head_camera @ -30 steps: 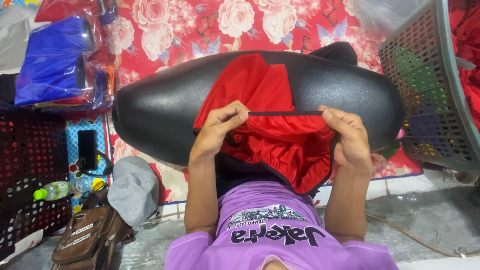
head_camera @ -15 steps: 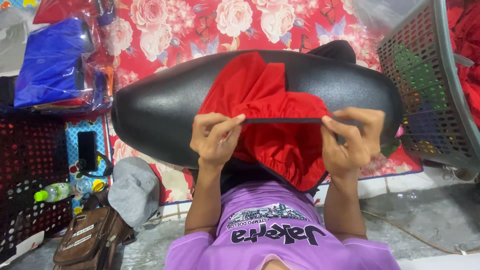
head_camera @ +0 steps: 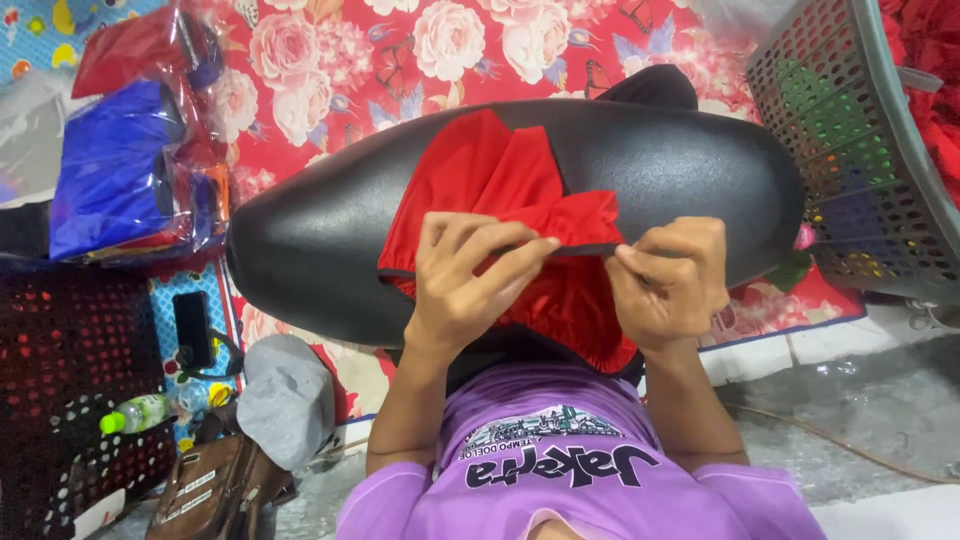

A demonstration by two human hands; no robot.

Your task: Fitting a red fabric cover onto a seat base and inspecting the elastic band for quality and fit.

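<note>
Head view: red garment (head_camera: 520, 190) partly behind hands.

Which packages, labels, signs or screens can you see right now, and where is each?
Clear plastic bags: upper left, holding folded blue and red cloth.
Phone: left, on the mat beside the black cushion; dark slab, screen off.
Bottle: lower left, lying down; clear, green cap, pale label band.
Brown bag: bottom left, two small white tags.
No signs.

Garment (head_camera: 505, 190) draped on a padded board (head_camera: 680, 170), both hands at its near edge, basket (head_camera: 850, 150) right, bagged clothes (head_camera: 120, 170) left
</note>
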